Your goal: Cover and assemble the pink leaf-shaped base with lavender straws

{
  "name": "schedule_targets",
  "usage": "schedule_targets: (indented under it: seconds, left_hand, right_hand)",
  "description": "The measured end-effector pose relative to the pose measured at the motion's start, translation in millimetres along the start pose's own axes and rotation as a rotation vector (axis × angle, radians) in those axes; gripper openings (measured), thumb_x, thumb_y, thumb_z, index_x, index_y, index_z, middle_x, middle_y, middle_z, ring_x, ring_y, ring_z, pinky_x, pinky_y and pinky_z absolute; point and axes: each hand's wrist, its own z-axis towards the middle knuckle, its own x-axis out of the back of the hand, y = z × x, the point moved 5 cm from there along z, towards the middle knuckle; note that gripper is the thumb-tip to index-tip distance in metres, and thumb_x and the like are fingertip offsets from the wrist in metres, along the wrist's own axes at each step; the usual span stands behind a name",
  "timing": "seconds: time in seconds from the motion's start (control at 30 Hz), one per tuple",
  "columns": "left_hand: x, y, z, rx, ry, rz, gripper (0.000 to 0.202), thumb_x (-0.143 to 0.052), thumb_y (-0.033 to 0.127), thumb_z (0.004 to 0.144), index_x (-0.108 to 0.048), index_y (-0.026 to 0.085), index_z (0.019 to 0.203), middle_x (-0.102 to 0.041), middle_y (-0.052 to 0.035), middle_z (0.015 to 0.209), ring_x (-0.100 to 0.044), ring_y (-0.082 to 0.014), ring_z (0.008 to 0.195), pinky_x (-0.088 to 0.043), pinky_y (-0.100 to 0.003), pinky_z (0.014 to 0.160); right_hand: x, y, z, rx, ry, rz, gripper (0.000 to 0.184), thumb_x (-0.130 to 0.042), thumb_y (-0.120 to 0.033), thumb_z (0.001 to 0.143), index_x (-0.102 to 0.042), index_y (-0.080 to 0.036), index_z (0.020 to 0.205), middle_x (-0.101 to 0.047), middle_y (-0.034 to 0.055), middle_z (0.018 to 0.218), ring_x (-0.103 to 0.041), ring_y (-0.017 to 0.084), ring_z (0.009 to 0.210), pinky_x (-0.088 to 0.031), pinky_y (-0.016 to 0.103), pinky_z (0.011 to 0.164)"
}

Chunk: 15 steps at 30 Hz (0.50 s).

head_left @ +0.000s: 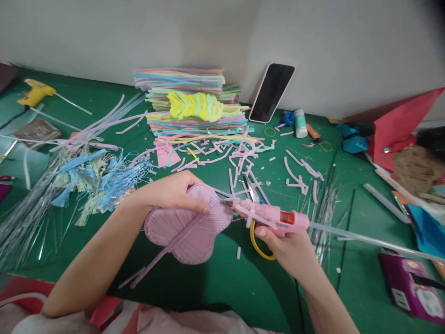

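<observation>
My left hand (181, 191) grips a lilac lobed shape (189, 236) covered in rows of pipe cleaners, its thumb on top. Two loose pipe cleaners (153, 266) run diagonally across that shape and past its lower left edge. In my right hand (288, 248) is a pink hot glue gun (267, 215), with a long clear glue stick (375, 241) sticking out of its back. The gun's nozzle meets the shape's right edge; whether it touches cannot be made out. Under the gun lie scissors with yellow handles (257, 246), partly hidden.
Bundled pipe cleaners (181, 81) and lilac offcuts (243, 153) lie behind my hands. A phone (273, 93) leans on the wall. Blue tassels (114, 176) and a yellow glue gun (36, 93) are left; a purple packet (410, 285) lies right.
</observation>
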Motion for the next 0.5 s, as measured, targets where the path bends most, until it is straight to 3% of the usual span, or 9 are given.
schedule_targets:
  seconds: [0.3, 0.5]
  left_hand:
    - [0.8, -0.1, -0.2, -0.014, 0.001, 0.039, 0.045, -0.070, 0.059, 0.067, -0.074, 0.019, 0.088, -0.073, -0.0011, 0.082, -0.064, -0.0206, 0.077, -0.043, -0.025, 0.063]
    - [0.3, 0.7, 0.2, -0.012, -0.012, 0.027, 0.046, -0.070, 0.059, 0.067, -0.074, 0.018, 0.089, -0.073, -0.0012, 0.083, -0.064, -0.0208, 0.078, -0.044, -0.025, 0.064]
  right_hand:
    - [4.6, 2.6, -3.5, 0.008, 0.003, -0.053, 0.033, -0.062, -0.048, 0.082, -0.075, -0.024, 0.100, -0.076, 0.0058, 0.090, -0.069, 0.028, 0.096, -0.060, 0.034, 0.075]
    - [4.0, 1.3, -2.1, -0.002, -0.001, -0.061, 0.028, -0.063, -0.047, 0.082, -0.076, -0.023, 0.090, -0.076, 0.0055, 0.088, -0.071, 0.024, 0.081, -0.059, 0.034, 0.074]
